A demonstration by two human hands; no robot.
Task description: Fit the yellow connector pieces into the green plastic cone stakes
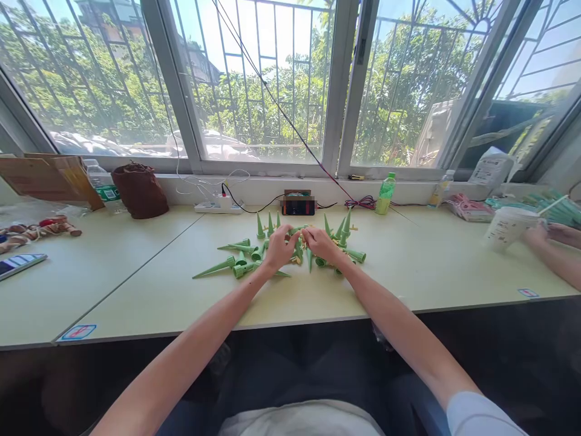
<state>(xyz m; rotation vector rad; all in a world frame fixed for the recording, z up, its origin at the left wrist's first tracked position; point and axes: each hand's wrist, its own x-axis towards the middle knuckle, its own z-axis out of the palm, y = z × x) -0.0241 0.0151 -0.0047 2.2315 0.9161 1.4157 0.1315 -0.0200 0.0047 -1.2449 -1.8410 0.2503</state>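
Fingertips of the left hand [279, 245] and right hand [321, 243] nearly meet; what they pinch, if anything, I cannot tell. Green plastic spikes [216, 267] sit either side of the fingers, small yellow pieces [298, 261] just below — a light, steady grip should suit.

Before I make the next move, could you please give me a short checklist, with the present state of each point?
1. Both hands at the pile: ok. Left hand and right hand are close together among the green cones.
2. What the fingers hold: cannot tell, too small to see.
3. All cones upright: not ok. Some stand, several lie on their sides.
4. Green bottle apart from the cones: ok. It stands capped, at the back to the right.
5. White cup away from your arms: ok. It is far right, near another person's hand.
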